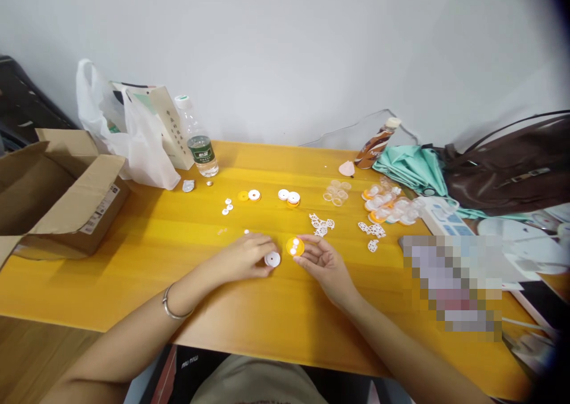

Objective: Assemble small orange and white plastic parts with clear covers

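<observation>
Near the middle of the table, my left hand (252, 255) grips a round white plastic disc (272, 259) with a small dark hole at its centre. Just to its right, my right hand (324, 266) holds a yellow round plastic piece (290, 251) by its edge, with small white parts inside it. The two pieces are close but apart. Beyond them lie white round caps (294, 197) and a white ring (254, 195) beside a flat yellow disc (243, 196). White lattice-like pieces (321, 224) are right of these, below several clear rings (337, 193).
At left stand an open cardboard box (66, 196), a white plastic bag (142, 137) and a water bottle (201, 146). To the right are clear-topped pieces (392, 205), a brown bottle (377, 143), a green cloth (414, 166), a brown leather bag (512, 161) and a pixelated object (452, 285).
</observation>
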Demonstrator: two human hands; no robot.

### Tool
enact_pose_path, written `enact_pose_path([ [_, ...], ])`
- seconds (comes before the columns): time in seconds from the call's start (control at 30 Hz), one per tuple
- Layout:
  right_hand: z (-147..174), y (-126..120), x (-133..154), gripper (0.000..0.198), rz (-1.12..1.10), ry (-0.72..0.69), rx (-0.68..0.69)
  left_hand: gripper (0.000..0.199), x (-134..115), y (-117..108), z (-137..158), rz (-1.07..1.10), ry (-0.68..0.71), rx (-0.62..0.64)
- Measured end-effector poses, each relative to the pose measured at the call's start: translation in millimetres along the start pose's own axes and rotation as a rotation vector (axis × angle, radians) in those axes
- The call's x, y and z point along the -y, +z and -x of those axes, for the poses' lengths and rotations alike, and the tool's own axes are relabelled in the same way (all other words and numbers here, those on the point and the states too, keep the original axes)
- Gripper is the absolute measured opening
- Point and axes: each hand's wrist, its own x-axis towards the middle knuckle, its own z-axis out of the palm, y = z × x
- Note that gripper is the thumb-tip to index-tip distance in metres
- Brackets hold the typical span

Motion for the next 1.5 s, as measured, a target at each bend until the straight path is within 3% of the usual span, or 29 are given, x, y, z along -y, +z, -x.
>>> enact_pose_path([
  [0.1, -3.1, -2.0, -2.2, 0.034, 0.005, 0.007, 0.025, 0.016, 2.3, 11.0, -0.3, -0.115, 0.036, 0.030],
  [0.23, -5.2, -3.6, -3.5, 0.034, -0.001, 0.015, 0.062, 0.024, 0.4, 8.6, -0.2, -0.073, -0.001, 0.025],
  [0.37, -4.9, -3.3, -6.4, 0.036, -0.027, 0.065, 0.112, 0.029, -6.0, 1.8, -2.3, 0.123, -0.078, -0.153],
  [0.47, -4.1, -1.4, -9.7, 0.036, -0.048, 0.098, 0.169, 0.024, -10.1, 4.3, -4.8, 0.232, -0.056, -0.234],
  [0.77, -3.5, 0.7, -19.6, 0.033, -0.053, 0.106, 0.226, 0.022, -6.4, 21.4, -6.1, 0.064, 0.042, -0.166],
  [1.13, -0.3, 0.8, -15.1, 0.033, -0.073, 0.116, 0.216, 0.021, 0.1, 16.0, -3.3, -0.305, 0.398, -0.290],
  [1.5, -0.5, -0.2, -19.5, 0.036, -0.016, 0.124, 0.255, 0.023, 3.5, 13.6, -3.2, -0.186, 0.328, -0.154],
])
